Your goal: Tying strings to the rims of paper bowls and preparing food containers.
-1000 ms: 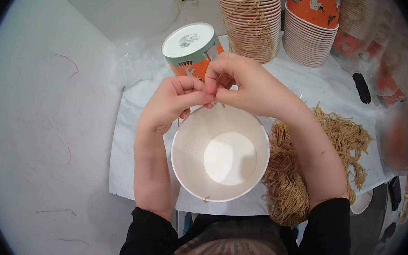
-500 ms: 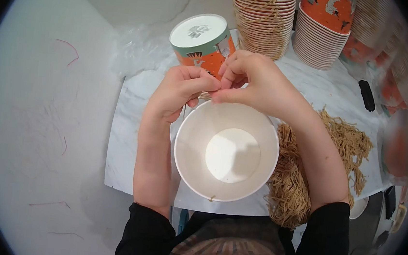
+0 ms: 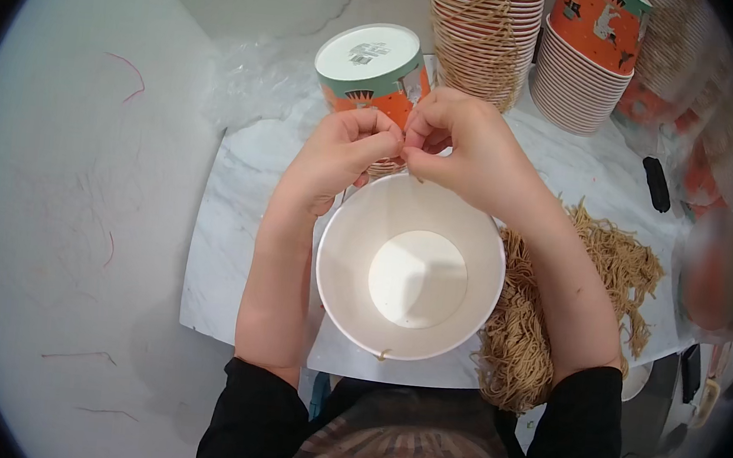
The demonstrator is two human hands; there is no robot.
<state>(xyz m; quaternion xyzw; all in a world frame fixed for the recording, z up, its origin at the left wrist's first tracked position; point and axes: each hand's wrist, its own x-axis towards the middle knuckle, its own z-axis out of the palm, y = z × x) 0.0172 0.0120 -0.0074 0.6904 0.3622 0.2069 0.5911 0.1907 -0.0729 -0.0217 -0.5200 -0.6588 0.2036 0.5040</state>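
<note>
A white paper bucket [image 3: 351, 302] stands mouth up in front of me, its inside bare. Over its far rim my left hand [image 3: 343, 153] and my right hand [image 3: 470, 146] meet, both closed in a pinch with fingertips touching. A short end of brown cord [image 3: 419, 179] peeks out under my right thumb; the rest of it is hidden by the fingers. On the near rim shows a small cord knot [image 3: 384, 354]. Beneath my right forearm lies a big bundle of brown cords [image 3: 517, 356].
Behind my hands stands an upturned orange and green bucket [image 3: 369, 55]. Tall stacks of nested buckets with cord handles [image 3: 479, 43] and orange ones [image 3: 581, 86] rise at the back. A black object [image 3: 655, 184] lies right on the marbled table [image 3: 224, 260]. Clear plastic [image 3: 257, 84] lies back left.
Both hands have shifted slightly right and stay pinched together. A cord end now shows below my right thumb. The whole view has moved a little.
</note>
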